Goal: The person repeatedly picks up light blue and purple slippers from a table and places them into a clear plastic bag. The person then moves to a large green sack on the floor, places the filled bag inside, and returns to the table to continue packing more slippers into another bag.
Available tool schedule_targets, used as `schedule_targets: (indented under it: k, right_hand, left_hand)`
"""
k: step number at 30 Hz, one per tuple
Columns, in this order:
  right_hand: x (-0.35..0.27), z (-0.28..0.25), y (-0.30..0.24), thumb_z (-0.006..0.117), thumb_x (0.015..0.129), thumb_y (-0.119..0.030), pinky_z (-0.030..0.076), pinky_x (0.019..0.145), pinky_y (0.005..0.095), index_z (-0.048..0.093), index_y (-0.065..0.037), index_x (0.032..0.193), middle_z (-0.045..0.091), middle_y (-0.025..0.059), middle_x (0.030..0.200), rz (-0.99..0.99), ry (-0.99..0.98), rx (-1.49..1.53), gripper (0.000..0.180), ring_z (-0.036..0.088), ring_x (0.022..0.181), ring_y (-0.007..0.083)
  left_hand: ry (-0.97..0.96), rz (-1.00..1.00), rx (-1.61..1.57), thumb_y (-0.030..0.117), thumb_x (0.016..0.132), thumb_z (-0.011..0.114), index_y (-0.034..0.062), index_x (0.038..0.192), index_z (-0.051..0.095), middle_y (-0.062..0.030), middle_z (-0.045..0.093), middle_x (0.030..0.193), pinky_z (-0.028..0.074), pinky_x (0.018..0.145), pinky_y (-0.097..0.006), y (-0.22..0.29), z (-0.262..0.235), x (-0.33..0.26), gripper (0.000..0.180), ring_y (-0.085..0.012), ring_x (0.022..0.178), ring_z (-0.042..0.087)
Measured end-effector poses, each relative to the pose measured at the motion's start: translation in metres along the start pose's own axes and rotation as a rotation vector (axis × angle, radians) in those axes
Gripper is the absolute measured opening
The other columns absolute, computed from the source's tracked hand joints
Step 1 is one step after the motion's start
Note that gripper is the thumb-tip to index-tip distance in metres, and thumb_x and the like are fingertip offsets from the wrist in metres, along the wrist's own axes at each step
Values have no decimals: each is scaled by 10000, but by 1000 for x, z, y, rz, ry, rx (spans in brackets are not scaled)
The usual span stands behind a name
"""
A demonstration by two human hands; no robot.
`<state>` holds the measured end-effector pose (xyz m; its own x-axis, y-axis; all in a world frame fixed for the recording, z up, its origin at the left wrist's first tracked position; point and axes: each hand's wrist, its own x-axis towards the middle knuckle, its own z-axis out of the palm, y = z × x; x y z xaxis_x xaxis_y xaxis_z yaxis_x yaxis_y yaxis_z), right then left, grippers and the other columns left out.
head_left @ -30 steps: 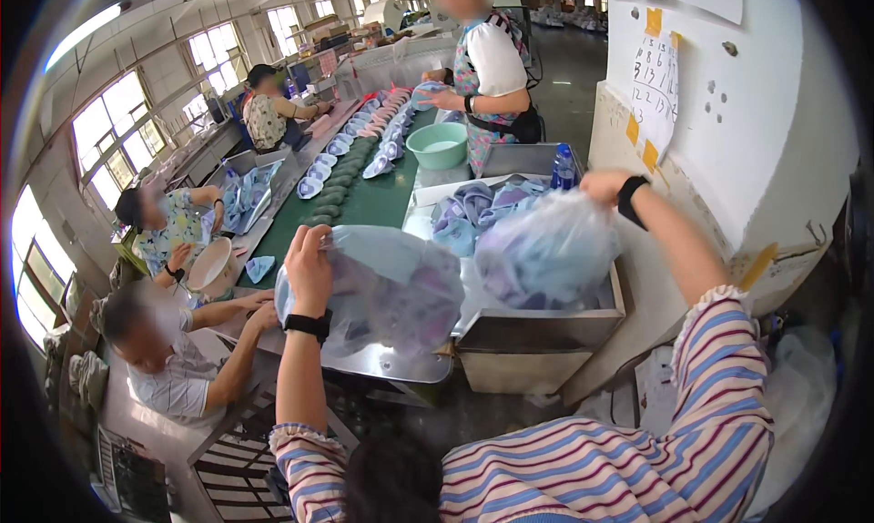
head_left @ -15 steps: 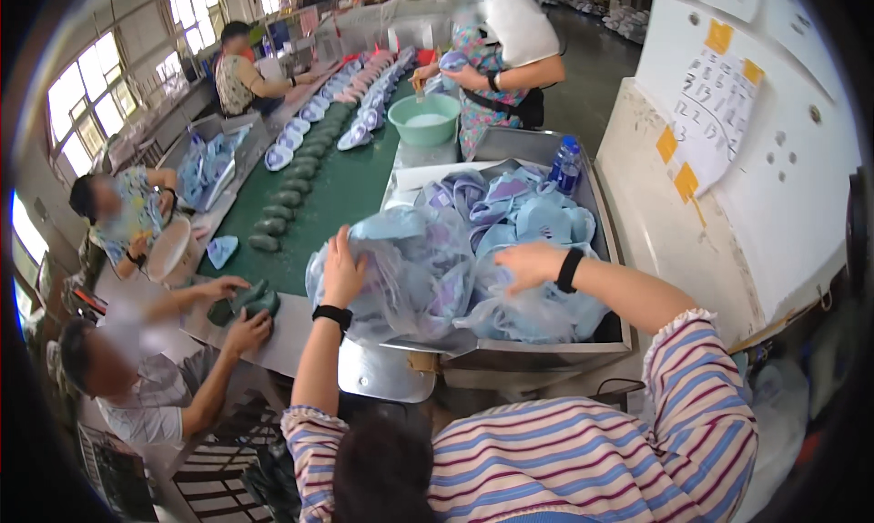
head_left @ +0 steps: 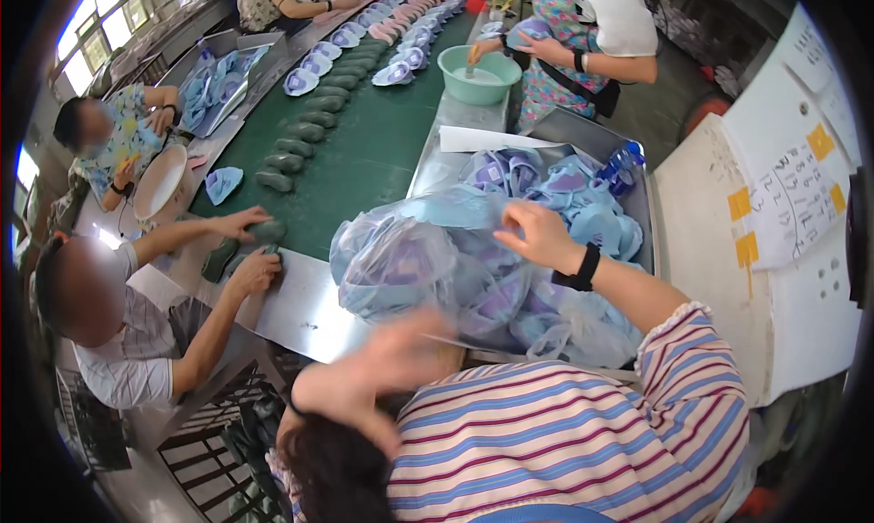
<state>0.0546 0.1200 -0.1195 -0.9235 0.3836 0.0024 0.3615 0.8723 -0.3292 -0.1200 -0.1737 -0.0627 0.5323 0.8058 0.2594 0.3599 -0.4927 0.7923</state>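
Observation:
A clear plastic bag (head_left: 401, 259) full of light-blue and purple shoe uppers bulges over the left side of a metal tray (head_left: 648, 250). My right hand (head_left: 544, 239) is at the bag's upper right, fingers curled on its edge; the fingertips are partly hidden. My left hand (head_left: 378, 364) is off the bag, close to my body in front of the tray, and smeared by motion. Loose blue and purple uppers (head_left: 596, 223) lie in the tray behind and to the right of the bag. A crumpled end of clear plastic (head_left: 583, 332) lies near the tray's front edge.
A blue bottle (head_left: 622, 168) leans in the tray's far right corner. Beyond, a person dips a brush in a green basin (head_left: 481, 75). On the left, a co-worker handles dark green shoe forms (head_left: 266, 232) beside the green belt (head_left: 364, 159). A white board (head_left: 765, 204) stands right.
My left hand has let go of the bag's left side and swung back toward me. My right hand has moved from the tray's right side to the bag's upper edge. The view has shifted.

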Motion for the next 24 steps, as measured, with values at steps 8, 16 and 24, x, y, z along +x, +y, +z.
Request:
schedule_targets:
  k: [8, 16, 24]
  right_hand:
    - [96, 47, 28, 723, 627, -248, 459, 740, 421, 409, -88, 1122, 487, 179, 1056, -216, -71, -28, 607, 546, 923, 365]
    - [126, 4, -14, 588, 653, -103, 453, 658, 384, 580, -106, 878, 598, 130, 893, -243, 239, 413, 225, 581, 804, 343]
    - [8, -16, -24, 502, 662, -17, 480, 760, 383, 572, -95, 801, 555, 109, 952, -940, 481, 340, 174, 556, 964, 309]
  left_hand:
    - [133, 937, -219, 494, 677, 655, 125, 1228, 456, -156, 463, 1246, 315, 921, -510, 108, 20, -96, 692, -324, 1224, 354]
    - [1553, -781, -985, 650, 764, 476, 175, 1379, 128, -52, 150, 1422, 312, 808, -707, -191, 112, -125, 851, -345, 1291, 195]
    - [1553, -153, -1270, 495, 840, 420, 67, 1275, 387, -85, 450, 1281, 262, 1026, -450, -206, 104, -15, 611, -266, 1197, 397]
